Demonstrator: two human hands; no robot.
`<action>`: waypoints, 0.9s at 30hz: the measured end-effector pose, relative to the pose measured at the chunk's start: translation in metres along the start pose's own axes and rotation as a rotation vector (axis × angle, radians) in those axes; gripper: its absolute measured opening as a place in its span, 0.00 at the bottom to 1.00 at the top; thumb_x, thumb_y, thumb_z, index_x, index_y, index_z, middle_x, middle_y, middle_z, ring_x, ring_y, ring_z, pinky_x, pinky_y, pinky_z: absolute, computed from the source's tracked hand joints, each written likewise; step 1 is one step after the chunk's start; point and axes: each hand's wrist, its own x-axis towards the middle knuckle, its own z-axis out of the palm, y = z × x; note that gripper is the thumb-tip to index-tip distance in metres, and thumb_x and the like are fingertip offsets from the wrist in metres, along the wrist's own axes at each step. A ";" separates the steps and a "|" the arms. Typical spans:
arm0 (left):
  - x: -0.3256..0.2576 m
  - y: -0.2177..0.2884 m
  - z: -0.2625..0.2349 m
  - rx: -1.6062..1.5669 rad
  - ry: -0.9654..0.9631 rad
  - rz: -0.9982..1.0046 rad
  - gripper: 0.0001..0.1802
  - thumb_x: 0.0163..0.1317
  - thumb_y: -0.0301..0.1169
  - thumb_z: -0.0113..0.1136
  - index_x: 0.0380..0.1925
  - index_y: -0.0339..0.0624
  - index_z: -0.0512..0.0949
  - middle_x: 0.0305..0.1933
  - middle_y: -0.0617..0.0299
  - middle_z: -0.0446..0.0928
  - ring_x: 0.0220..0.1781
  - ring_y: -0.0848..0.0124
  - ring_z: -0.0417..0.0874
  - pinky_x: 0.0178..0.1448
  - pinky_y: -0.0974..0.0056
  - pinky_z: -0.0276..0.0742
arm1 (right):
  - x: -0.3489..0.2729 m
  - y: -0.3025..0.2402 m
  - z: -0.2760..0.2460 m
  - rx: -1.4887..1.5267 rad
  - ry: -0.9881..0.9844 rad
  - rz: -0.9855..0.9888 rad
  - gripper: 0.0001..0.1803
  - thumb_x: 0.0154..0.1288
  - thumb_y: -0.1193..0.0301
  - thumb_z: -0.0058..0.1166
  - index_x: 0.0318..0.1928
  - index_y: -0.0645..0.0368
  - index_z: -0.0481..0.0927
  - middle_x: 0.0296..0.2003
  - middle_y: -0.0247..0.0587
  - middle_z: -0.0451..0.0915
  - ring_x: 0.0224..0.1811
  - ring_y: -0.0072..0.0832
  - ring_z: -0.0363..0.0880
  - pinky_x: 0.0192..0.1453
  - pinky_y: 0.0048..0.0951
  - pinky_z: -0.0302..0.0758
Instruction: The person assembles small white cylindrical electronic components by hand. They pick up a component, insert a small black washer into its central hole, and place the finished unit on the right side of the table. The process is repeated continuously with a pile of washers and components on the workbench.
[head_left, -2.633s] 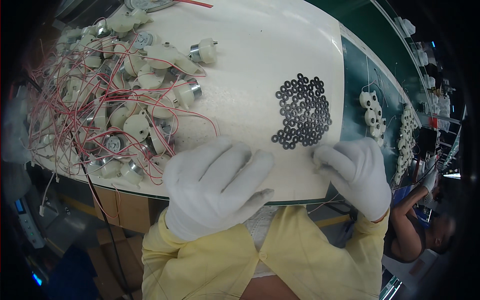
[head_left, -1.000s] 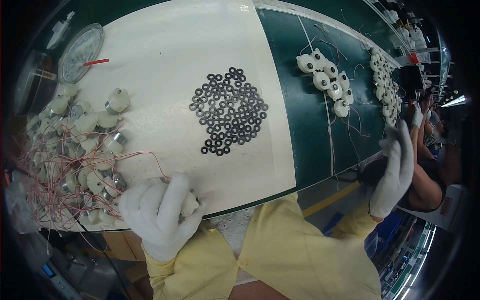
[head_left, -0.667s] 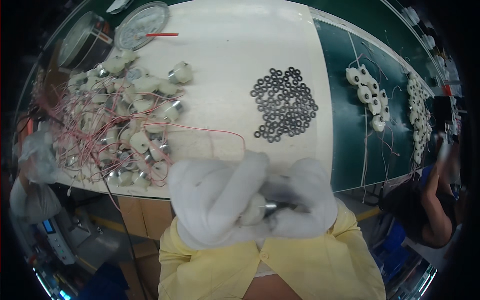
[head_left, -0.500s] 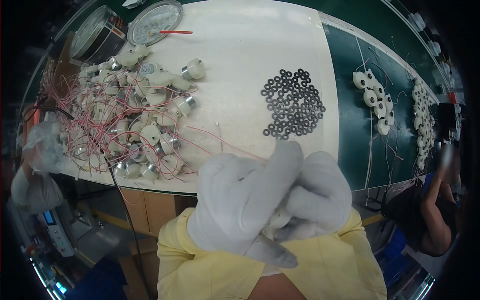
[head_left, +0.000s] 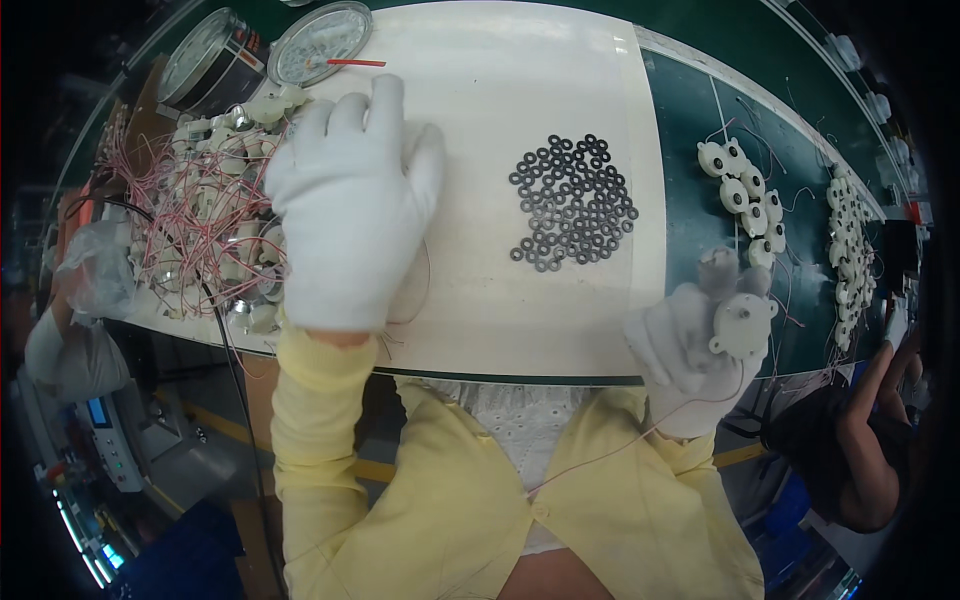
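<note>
— What are the hands doing, from where you stand?

— The left hand [head_left: 355,205] is flat and spread, fingers loosely apart, palm down on the white mat [head_left: 500,80]. It lies over the near edge of the heap of small white motors [head_left: 205,215] with their tangle of red wires [head_left: 165,195]. I cannot tell whether it has one under the palm.

— And the other one?

— The right hand [head_left: 690,345] is curled closed around a single white motor [head_left: 743,322], round face up, held off the near edge of the bench [head_left: 690,200]. A thin red lead [head_left: 640,435] trails from it down across the yellow sleeve.

— Where is that relative to the black rings?

— The pile of black washers [head_left: 572,202] sits in the middle of the mat. The left hand is just to the left of the pile, not touching it. The held motor is to the right of it and nearer the person, over the green strip.

— Anything else around the washers?

— Beyond them to the right, on the green surface, lies a row of finished white motors [head_left: 745,195], and farther right another row [head_left: 850,240]. Far left of the washers, past the heap, two round dial gauges [head_left: 320,42] lie at the mat's far corner. Another person's arm [head_left: 870,400] shows at the far right.
</note>
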 end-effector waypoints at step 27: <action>-0.088 0.048 -0.030 -0.424 -0.181 -0.123 0.32 0.48 0.38 0.77 0.58 0.49 0.84 0.44 0.61 0.80 0.61 0.53 0.80 0.64 0.46 0.74 | 0.012 -0.036 -0.010 -2.064 0.044 -0.032 0.19 0.64 0.77 0.66 0.56 0.59 0.84 0.38 0.40 0.85 0.32 0.31 0.81 0.41 0.31 0.78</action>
